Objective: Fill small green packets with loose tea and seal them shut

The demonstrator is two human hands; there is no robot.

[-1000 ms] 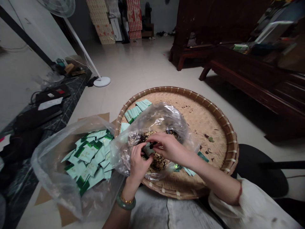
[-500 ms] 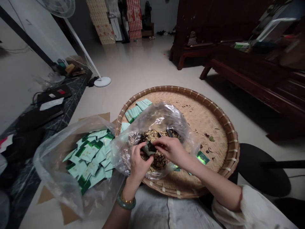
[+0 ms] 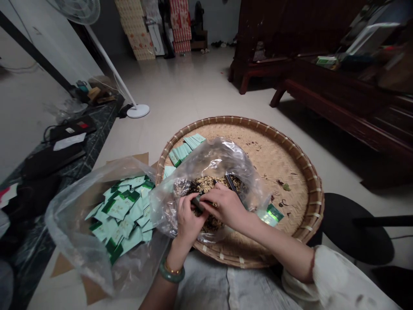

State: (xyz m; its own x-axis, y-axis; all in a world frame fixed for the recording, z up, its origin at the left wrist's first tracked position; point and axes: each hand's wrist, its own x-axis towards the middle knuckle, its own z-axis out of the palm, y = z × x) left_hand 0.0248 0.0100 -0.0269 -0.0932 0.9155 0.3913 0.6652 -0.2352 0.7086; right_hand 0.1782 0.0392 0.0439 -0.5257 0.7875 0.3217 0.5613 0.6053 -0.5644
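My left hand (image 3: 190, 218) grips a small green packet (image 3: 196, 201) over an open clear plastic bag (image 3: 222, 157). Pinched at the packet's upper edge, my right hand (image 3: 222, 204) is closed on it too and covers part of it. Inside the bag lies a loose mix of dried, tan and dark bits (image 3: 206, 184), and a dark stick-like handle (image 3: 231, 183) leans in it. The bag rests in a round woven bamboo tray (image 3: 277, 157). More green packets (image 3: 273, 215) lie in the tray near my right forearm.
Left of the tray, a second plastic bag (image 3: 74, 181) holds many pale green packets (image 3: 121, 209). A row of packets (image 3: 185, 150) sits at the tray's far left. A white fan base (image 3: 138, 111), a black round base (image 3: 355, 228) and dark wooden furniture (image 3: 332, 103) stand around.
My right hand has shifted left and down onto the packet's top, which now looks narrower and closed over. My left hand stays almost in place.
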